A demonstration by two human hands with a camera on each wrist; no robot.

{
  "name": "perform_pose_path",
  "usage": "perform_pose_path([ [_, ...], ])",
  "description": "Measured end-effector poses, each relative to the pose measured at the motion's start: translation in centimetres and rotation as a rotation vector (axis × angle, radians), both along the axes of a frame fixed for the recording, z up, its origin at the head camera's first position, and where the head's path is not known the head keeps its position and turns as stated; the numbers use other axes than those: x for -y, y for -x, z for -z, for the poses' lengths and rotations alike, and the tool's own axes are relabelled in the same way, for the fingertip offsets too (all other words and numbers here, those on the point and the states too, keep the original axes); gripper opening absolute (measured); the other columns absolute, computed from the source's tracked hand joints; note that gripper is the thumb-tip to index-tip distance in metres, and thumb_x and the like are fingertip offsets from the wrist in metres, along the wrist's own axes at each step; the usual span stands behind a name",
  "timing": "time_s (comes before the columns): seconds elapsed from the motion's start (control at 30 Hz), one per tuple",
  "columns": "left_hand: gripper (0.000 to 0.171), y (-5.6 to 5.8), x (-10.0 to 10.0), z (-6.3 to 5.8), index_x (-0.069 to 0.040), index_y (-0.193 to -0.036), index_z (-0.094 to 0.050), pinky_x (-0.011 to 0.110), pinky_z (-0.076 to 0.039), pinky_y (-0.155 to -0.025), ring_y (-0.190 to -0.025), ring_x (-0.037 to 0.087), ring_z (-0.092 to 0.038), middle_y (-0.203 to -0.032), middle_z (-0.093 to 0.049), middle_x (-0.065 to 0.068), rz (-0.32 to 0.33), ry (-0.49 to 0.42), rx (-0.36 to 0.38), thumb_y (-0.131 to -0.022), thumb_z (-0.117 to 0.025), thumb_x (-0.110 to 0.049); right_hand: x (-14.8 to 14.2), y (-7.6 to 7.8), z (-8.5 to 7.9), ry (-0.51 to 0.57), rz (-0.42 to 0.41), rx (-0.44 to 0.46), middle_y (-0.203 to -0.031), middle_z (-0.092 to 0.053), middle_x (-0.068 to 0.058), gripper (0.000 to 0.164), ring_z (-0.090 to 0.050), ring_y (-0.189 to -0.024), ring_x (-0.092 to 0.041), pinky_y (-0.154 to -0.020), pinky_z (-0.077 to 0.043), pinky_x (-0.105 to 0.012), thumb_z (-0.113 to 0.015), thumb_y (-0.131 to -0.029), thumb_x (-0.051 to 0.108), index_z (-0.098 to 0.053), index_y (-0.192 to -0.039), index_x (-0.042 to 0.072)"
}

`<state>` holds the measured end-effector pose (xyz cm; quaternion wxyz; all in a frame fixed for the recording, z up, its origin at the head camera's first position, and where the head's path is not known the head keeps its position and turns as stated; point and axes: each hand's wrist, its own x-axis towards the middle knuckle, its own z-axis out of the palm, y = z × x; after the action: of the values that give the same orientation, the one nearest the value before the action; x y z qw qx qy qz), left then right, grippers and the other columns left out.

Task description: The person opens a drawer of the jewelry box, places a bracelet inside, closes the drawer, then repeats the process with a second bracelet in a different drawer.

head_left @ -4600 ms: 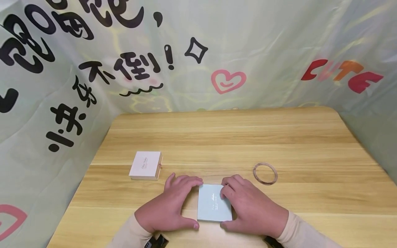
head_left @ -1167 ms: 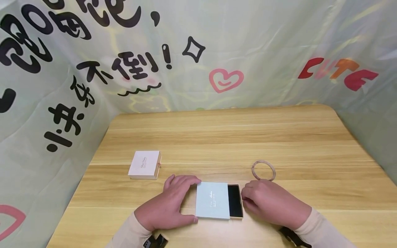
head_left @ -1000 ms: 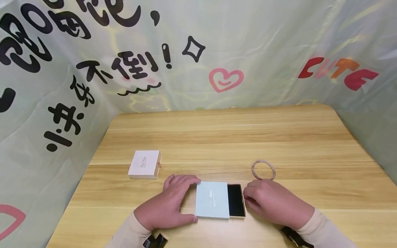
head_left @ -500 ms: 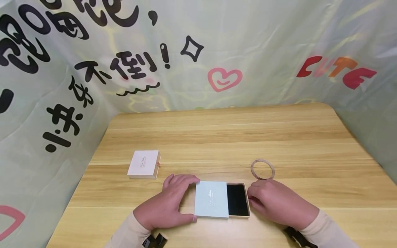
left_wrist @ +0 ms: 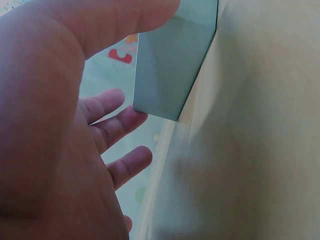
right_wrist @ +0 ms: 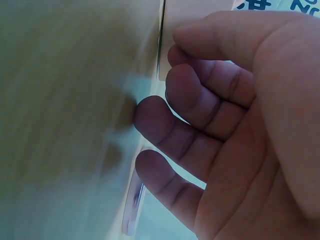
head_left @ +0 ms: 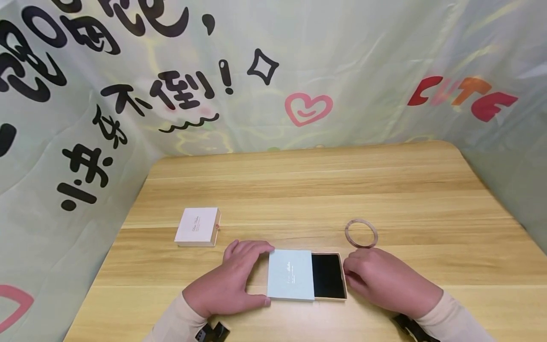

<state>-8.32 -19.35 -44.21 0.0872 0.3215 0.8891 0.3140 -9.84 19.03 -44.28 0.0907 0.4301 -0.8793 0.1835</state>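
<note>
A light blue drawer box [head_left: 290, 275] with silver lettering lies flat on the table. My left hand [head_left: 231, 280] holds its sleeve at the left end, thumb at the near corner and a finger at the far corner. In the left wrist view a finger touches a corner of the box [left_wrist: 170, 65]. The black-lined drawer [head_left: 329, 276] projects from the sleeve's right side, with nothing seen inside the part that shows. At the drawer's right edge, my right hand [head_left: 391, 282] pinches with thumb and index finger; the pinched pull is hidden. A bangle [head_left: 361, 233] lies just beyond that hand.
A pale pink drawer box [head_left: 197, 227] sits farther back on the left. The wooden table [head_left: 299, 190] extends behind both hands to a printed cloth backdrop [head_left: 363, 71].
The right hand has moved from the sleeve to the drawer's edge and shifted right, drawing the drawer out from under the sleeve. The left hand has kept its hold on the sleeve.
</note>
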Motion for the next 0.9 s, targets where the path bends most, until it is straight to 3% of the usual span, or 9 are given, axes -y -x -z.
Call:
perform_pose_path([
  [0.57,0.096,-0.1,0.1,0.0,-0.023,-0.161,-0.043,0.072,-0.007,-0.127,-0.152,0.015,-0.039,-0.162,-0.044,-0.011,-0.003,-0.006,0.007,-0.08,-0.094,-0.036,-0.2,-0.2,-0.4,0.005,0.013,0.042,-0.078,-0.044,0.025,0.038,-0.043,-0.071,0.007,-0.063,-0.045,-0.019,-0.082,-0.085,0.005,-0.057,-0.079,0.032],
  [0.7,0.097,-0.1,0.1,0.0,-0.023,-0.161,-0.043,0.071,-0.007,-0.128,-0.151,0.015,-0.039,-0.162,-0.044,-0.012,-0.006,-0.003,0.009,-0.08,-0.094,-0.037,-0.7,-0.2,-1.2,-0.013,0.037,0.103,-0.087,-0.052,0.024,0.029,-0.051,-0.078,0.006,-0.068,-0.053,-0.024,-0.086,-0.087,0.01,-0.066,-0.088,0.03],
  [0.9,0.096,0.0,0.1,0.2,-0.023,-0.161,-0.043,0.071,-0.009,-0.127,-0.15,0.015,-0.039,-0.163,-0.043,-0.012,0.0,-0.006,0.005,-0.081,-0.094,-0.038,-1.4,0.5,-2.5,-0.097,0.138,0.093,-0.108,-0.058,0.012,0.026,-0.059,-0.094,-0.006,-0.08,-0.061,-0.035,-0.093,-0.086,0.021,-0.076,-0.106,0.022],
])
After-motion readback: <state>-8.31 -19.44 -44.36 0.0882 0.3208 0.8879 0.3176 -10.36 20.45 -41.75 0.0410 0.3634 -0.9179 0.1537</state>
